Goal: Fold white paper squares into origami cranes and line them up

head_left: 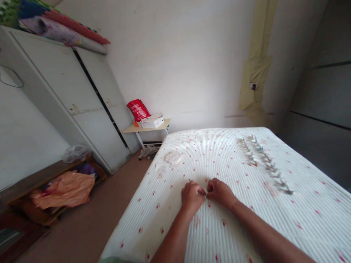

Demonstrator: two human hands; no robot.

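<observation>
My left hand (192,195) and my right hand (219,191) meet just above the white bed cover (203,237), fingertips almost touching. Both are closed in a pinch. Something small seems to sit between the fingers, too hidden to name. To the right lie two rows of small folded pieces (271,166), mostly grey-white, too blurred to make out their kind. Beyond my left hand is a little pile of whitish, paper-like sheets (173,157), with a loose printed sheet (161,168) beside it.
Behind the bed's left corner, a small table (131,129) bears a red bag (138,109) and a white box (152,122). A grey cabinet (63,80) stands at left, with rolled mats (60,34) on top. Below it, an orange bag (65,190) lies on a wooden shelf.
</observation>
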